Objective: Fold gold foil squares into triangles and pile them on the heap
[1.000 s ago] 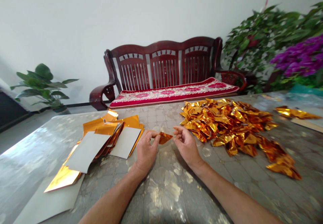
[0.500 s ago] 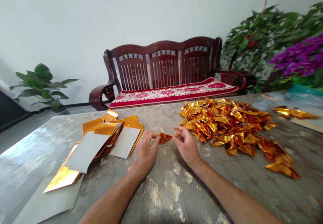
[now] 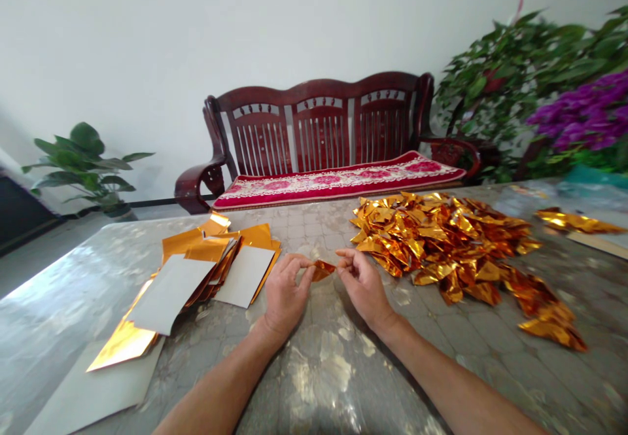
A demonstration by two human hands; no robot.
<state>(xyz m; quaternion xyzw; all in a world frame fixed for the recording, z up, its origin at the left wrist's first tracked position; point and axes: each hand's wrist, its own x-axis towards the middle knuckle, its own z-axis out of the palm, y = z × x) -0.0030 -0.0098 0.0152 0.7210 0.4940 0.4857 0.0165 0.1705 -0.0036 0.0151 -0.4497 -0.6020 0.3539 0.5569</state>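
A small folded piece of gold foil paper (image 3: pixel 323 269) is stretched between my two hands above the table. My left hand (image 3: pixel 287 286) pinches its left end between thumb and fingers. At its right tip, my right hand (image 3: pixel 362 284) has thumb and fingertips closed on the point. To the left lie loose stacks of gold foil paper sheets (image 3: pixel 185 247), some with the pale back (image 3: pixel 173 291) facing up. A heap of folded gold foil pieces (image 3: pixel 436 239) lies to the right of my right hand.
The patterned grey table (image 3: pixel 314 369) carries everything. At its far right are a separate gold piece (image 3: pixel 579 220), a pale board (image 3: pixel 601 245) and clear plastic. Beyond stands a dark wooden bench (image 3: pixel 318 127) with a red cushion (image 3: pixel 338 180). Plants (image 3: pixel 88 160) flank it.
Both hands stay almost in place, still pinching the folded foil piece at its ends. The foil has turned slightly. The whole view has shifted a little.
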